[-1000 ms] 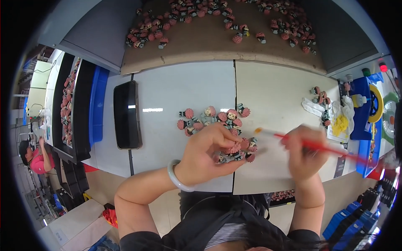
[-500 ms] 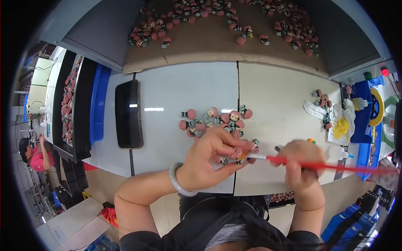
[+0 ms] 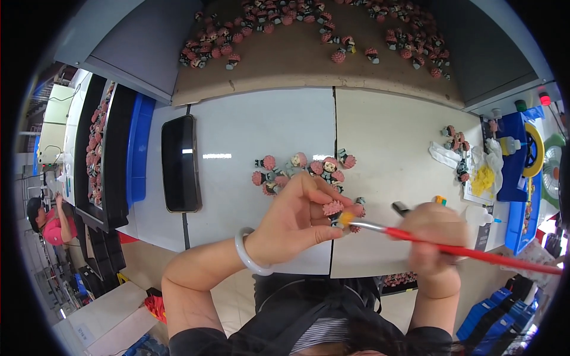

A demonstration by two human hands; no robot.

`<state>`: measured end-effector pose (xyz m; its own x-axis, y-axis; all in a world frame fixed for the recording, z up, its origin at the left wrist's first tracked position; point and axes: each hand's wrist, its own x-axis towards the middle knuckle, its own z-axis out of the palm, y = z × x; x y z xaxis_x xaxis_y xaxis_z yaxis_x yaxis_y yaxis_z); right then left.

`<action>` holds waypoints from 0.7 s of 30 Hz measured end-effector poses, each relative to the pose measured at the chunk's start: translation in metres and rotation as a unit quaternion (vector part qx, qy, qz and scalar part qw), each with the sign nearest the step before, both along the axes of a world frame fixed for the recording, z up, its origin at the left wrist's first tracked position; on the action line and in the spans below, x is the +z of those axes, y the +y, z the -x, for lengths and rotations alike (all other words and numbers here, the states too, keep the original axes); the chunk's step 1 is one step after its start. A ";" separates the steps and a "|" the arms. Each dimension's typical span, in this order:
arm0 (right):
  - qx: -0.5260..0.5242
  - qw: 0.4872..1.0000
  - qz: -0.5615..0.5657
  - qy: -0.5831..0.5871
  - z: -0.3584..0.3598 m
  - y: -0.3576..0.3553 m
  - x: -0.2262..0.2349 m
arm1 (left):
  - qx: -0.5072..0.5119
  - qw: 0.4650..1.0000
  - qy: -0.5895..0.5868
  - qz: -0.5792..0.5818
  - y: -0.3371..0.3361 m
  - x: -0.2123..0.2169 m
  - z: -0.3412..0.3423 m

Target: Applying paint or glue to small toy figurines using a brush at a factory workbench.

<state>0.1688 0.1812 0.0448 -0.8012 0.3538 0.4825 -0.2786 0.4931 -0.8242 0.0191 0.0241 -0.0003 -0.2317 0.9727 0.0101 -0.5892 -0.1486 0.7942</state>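
Note:
My left hand (image 3: 291, 222) pinches a small figurine (image 3: 333, 209) with a bumpy pink head between thumb and fingers. A red-handled paintbrush (image 3: 475, 254) is gripped in my right hand (image 3: 436, 234), which is blurred by motion. Its yellowish tip touches or nearly touches the figurine's lower part; the exact contact is too small to tell. Just beyond my left fingers lies a cluster of similar figurines (image 3: 326, 168), partly covered by that hand. A dark, narrow object (image 3: 401, 208) shows beside my right hand, mostly hidden.
Left on the white table lies a black phone (image 3: 179, 163), beside a blue bin (image 3: 141, 148) and a black tray of figurines (image 3: 98, 148). Many figurines cover a brown shelf (image 3: 297, 65) at the back. Crumpled tissue (image 3: 494, 157) and a yellow-capped bottle (image 3: 509, 146) stand right. Far left sits another person (image 3: 53, 222).
The figurine has turned slightly in my left fingers. The brush now slopes more, its far handle end lower, and my right hand has shifted a little right.

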 end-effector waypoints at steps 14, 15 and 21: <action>-0.141 0.987 0.049 0.053 0.006 0.007 -0.004 | 0.114 0.863 0.491 0.032 0.000 0.013 -0.001; -0.122 0.990 0.058 0.051 0.002 0.007 -0.002 | 0.151 0.809 0.569 0.003 0.002 0.016 -0.002; -0.097 0.992 0.052 0.058 0.002 -0.005 0.001 | 0.189 0.724 0.663 -0.012 -0.002 0.015 0.000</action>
<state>0.1669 0.1766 0.0453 -0.6548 0.5484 0.5201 -0.2824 0.4607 -0.8414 0.0196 0.0223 0.0143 -0.2516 0.8384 0.4835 0.7761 -0.1237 0.6184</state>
